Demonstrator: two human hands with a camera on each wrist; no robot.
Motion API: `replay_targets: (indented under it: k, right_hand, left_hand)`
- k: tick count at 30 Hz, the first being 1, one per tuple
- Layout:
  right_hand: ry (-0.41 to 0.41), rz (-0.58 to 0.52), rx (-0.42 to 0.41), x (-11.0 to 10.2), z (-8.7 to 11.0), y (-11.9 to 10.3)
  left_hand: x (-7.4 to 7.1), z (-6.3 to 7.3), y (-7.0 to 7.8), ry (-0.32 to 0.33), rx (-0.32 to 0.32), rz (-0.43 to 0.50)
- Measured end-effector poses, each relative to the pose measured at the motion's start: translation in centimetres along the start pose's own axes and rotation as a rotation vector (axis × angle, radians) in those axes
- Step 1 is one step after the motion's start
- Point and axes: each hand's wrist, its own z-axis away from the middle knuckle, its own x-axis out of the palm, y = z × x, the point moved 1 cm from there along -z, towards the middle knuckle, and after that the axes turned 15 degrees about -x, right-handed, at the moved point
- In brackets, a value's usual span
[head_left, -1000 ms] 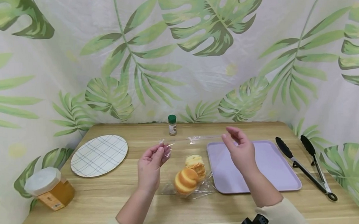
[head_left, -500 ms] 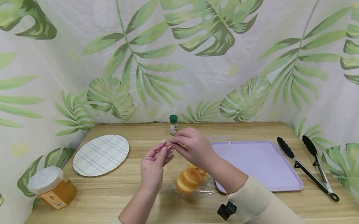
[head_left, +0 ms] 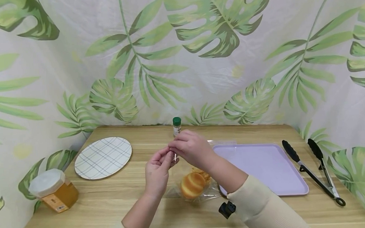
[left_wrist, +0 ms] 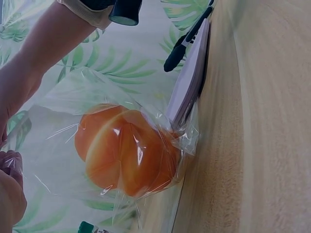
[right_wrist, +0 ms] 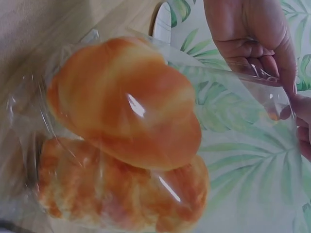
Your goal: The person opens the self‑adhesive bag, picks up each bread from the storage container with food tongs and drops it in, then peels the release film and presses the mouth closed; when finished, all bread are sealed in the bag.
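A clear plastic bag [right_wrist: 243,170] stands upright on the table with two bread pieces inside. One is a smooth, lobed golden bun [head_left: 192,185]; the other, a rougher flaky bread [right_wrist: 121,194], is partly hidden behind it in the head view. My left hand [head_left: 156,171] pinches the bag's upper left corner between thumb and fingers. Right beside it, my right hand [head_left: 194,150] reaches across and pinches the top edge at that same corner, its fingertips meeting the left ones. The rest of the top edge stretches rightward behind the right hand.
A lilac tray [head_left: 261,168] lies right of the bag, with black-tipped tongs [head_left: 315,176] beyond it. A checked plate [head_left: 103,158] and a jar of amber contents [head_left: 55,192] are on the left. Behind my hands stands a green-capped shaker bottle [head_left: 176,122].
My right hand has moved left from the bag's right side to the left corner, where it now pinches the top edge beside my left hand. The left hand keeps its hold, shifting slightly right.
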Motion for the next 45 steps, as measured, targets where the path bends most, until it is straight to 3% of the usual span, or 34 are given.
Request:
replay_targets:
  k: [7,13,17,26,30,33,38,45]
  right_hand:
    - [-0.055,0.082,-0.053,-0.1,-0.2,-0.1]
    - [-0.059,0.035,-0.003,-0.2,-0.4,-0.4]
    - [-0.024,-0.073,0.112,-0.2,-0.3,-0.7]
    - [0.103,-0.299,0.462,0.9,0.8,-1.4]
    - [0.211,-0.412,0.653,0.8,1.1,-1.2]
    - [0.283,-0.467,0.737,0.5,1.5,-0.7]
    - [0.257,-0.436,0.678,-0.1,2.4,-0.3]
    - [0.249,-0.224,0.52,-0.7,4.0,0.2]
  left_hand:
    - [-0.1,0.0,0.0,0.003,0.015,-0.028]
    - [-0.1,0.0,-0.1,-0.018,0.041,-0.028]
    - [-0.1,0.1,-0.1,-0.039,0.051,-0.028]
    - [0.1,0.2,0.1,-0.048,0.024,-0.03]
    - [0.0,0.1,0.2,-0.038,-0.001,-0.047]
    - [0.0,0.1,0.2,-0.028,-0.018,-0.057]
    - [-0.1,-0.1,0.3,-0.013,-0.035,-0.053]
    - [-0.1,-0.1,0.5,-0.004,-0.052,-0.037]
